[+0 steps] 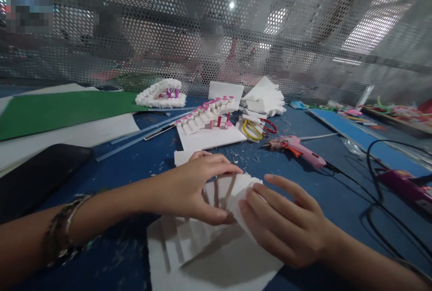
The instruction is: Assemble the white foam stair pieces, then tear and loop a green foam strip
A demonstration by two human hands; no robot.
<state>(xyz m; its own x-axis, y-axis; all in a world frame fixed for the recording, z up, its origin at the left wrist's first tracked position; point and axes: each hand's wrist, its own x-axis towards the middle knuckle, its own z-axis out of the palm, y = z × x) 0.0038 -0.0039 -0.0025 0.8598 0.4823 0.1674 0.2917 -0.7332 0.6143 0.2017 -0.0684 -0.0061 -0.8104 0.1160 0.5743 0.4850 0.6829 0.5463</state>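
A white model [189,237] with step-like folds rests on a white base sheet [249,259] in front of me. Brown strips show between white parts near its top. My left hand [199,187] is curved around the upper part, thumb on the near side and fingers on the far side. My right hand [290,219] pinches a white piece [241,192] at the model's right end, its index finger lifted away. Whether that piece is paper or foam board I cannot tell. The palms hide some of the model.
A pink glue gun [307,151] lies at the right, its black cable [361,187] looping across the blue table. Behind stand a stair model with pink tops [216,108] and a white bumpy model [158,95]. Scissors [253,129], green sheet [67,111] and black phone-like object [50,169] lie around.
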